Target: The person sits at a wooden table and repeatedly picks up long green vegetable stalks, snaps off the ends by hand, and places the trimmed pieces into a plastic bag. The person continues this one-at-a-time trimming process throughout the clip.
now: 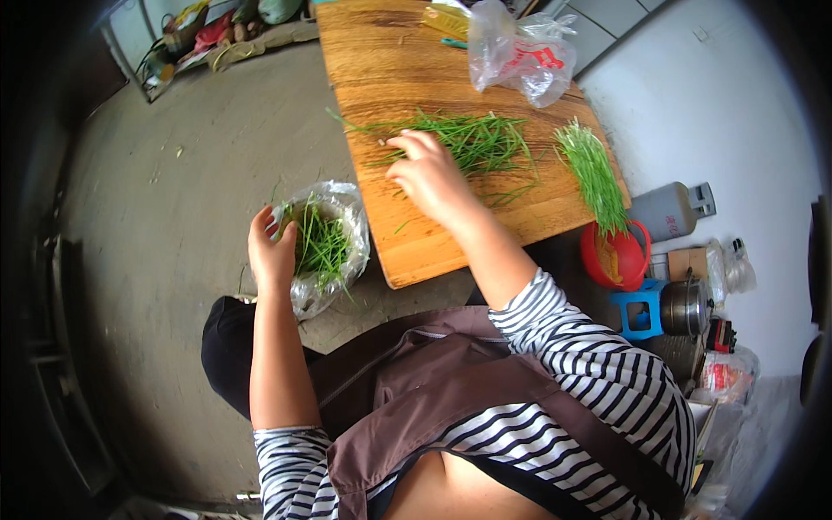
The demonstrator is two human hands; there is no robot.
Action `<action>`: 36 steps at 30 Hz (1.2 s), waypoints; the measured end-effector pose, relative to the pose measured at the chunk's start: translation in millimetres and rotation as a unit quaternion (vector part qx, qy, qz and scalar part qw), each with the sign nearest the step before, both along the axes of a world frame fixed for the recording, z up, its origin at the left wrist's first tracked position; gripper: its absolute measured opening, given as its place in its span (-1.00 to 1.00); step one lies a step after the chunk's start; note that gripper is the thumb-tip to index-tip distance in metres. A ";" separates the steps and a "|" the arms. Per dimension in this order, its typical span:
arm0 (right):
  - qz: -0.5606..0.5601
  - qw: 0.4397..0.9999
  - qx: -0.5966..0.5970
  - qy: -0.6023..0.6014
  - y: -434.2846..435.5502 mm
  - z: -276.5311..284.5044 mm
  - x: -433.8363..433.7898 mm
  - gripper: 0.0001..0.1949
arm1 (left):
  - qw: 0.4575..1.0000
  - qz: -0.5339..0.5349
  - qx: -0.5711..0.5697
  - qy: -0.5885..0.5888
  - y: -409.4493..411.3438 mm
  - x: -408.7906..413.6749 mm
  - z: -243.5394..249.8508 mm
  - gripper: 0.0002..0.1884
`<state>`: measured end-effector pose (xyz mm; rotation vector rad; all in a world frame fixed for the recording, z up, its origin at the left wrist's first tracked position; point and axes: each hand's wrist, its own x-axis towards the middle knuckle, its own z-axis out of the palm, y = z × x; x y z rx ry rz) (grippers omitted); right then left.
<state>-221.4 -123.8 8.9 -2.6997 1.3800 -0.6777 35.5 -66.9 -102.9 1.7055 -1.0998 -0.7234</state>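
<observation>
My left hand (272,250) is above the near-left rim of a bin lined with a clear plastic bag (356,224), fingers apart. Loose green stalks (322,250) lie inside the bin. Over the wooden table, my right hand (426,172) is at the near-left side of a loose pile of thin green stalks, possibly chives (484,140), its fingers spread and nothing plainly held. A neater bundle of similar stalks with pale ends (591,172) lies along the table's right side, its green tips hanging over the edge.
The wooden table (422,250) bears a crumpled plastic bag (520,55) at its far end. Right of the table are a red basin (634,260), a grey gas cylinder (663,211), a blue stool (640,302) and a metal pot (686,309). Produce lies on a low shelf (273,42) at upper left.
</observation>
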 end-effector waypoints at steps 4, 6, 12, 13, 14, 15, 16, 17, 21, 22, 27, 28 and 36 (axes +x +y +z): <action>-0.022 0.995 -0.083 0.043 -8.2 -14.4 -0.3 -0.90 | 1.000 0.006 0.001 0.026 3.2 -1.8 7.5 -0.54; -0.033 0.991 -0.112 0.065 -17.2 -16.1 -3.8 -0.90 | 0.999 0.010 0.007 0.038 1.2 -3.1 6.7 -0.53; 0.031 0.979 -0.144 0.143 -43.3 -11.1 -19.9 -0.88 | 0.999 0.016 0.008 0.032 1.1 -1.2 4.4 -0.52; 0.030 0.980 -0.137 0.142 -49.1 -8.4 -21.6 -0.88 | 0.999 0.018 0.006 0.032 1.1 -2.0 4.9 -0.53; 0.029 0.981 -0.130 0.140 -51.6 -5.7 -24.7 -0.88 | 0.999 0.020 0.004 0.032 0.4 -2.9 5.4 -0.53; 0.030 0.993 -0.102 0.060 -46.1 13.8 -20.0 -0.90 | 0.999 0.028 0.005 0.028 3.5 2.2 4.7 -0.53; 0.018 0.994 -0.105 -0.030 -50.5 24.7 -25.9 -0.91 | 0.999 0.029 0.004 0.029 3.3 2.9 4.4 -0.53; 0.006 0.987 -0.107 -0.119 -57.8 34.8 -32.1 -0.91 | 0.999 0.029 0.002 0.031 3.0 3.3 3.7 -0.53; -0.032 0.883 -0.033 -0.468 -66.8 77.8 -45.0 -0.88 | 0.998 0.036 0.018 0.039 6.2 2.9 11.9 -0.54; -0.019 0.860 -0.035 -0.509 -74.3 85.1 -53.4 -0.87 | 0.999 0.034 0.010 0.040 5.4 2.1 8.6 -0.54; 0.078 0.695 0.043 -0.714 -75.6 138.7 -76.1 -0.89 | 0.997 0.038 -0.005 0.067 -4.4 -3.7 -11.2 -0.54; 0.103 0.667 0.096 -0.732 -75.3 145.2 -73.5 -0.89 | 0.998 0.043 -0.003 0.056 -6.1 -3.0 -11.8 -0.56; 0.143 0.574 0.412 -0.693 -48.1 95.1 23.8 -0.88 | 0.954 -0.011 -0.143 0.263 -10.6 -3.4 -2.0 -0.66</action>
